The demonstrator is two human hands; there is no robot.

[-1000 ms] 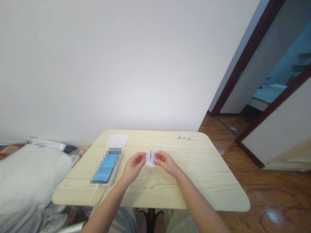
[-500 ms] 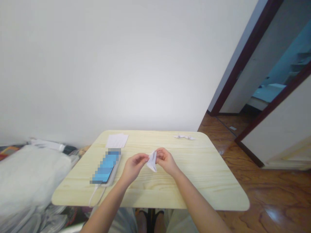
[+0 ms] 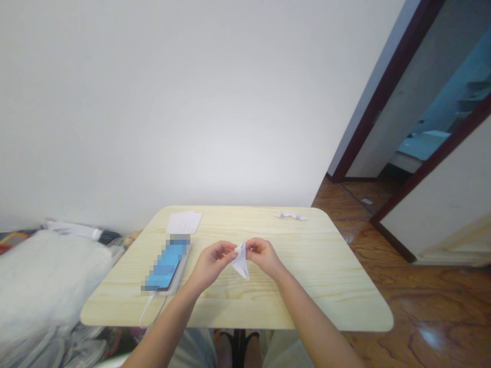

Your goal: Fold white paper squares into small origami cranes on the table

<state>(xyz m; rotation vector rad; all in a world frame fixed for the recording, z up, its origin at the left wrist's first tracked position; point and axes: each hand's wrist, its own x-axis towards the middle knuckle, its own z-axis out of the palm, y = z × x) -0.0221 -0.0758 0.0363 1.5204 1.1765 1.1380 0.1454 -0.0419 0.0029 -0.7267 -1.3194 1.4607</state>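
A folded white paper piece (image 3: 241, 263), narrow and pointed at its lower end, is held above the middle of the pale wooden table (image 3: 307, 291). My left hand (image 3: 210, 265) pinches its left side, and my right hand (image 3: 263, 257) grips its upper right edge. Fingers hide part of the top fold. Left of my left hand lies a phone (image 3: 166, 266) with a pixelated screen, on a white flat case with a white cable (image 3: 150, 306). Beyond it is a small stack of white paper sheets (image 3: 184, 223).
Small folded paper figures (image 3: 289, 216) lie near the table's far right edge. A white wall (image 3: 192, 102) rises behind the table. A bulky white bundle (image 3: 46, 281) sits at the left, with polished wooden floor (image 3: 422, 301) and a doorway (image 3: 383, 102) at the right.
The paper has narrowed from a wider, opened shape to a slim point aimed toward me. My hands have drawn closer together around it.
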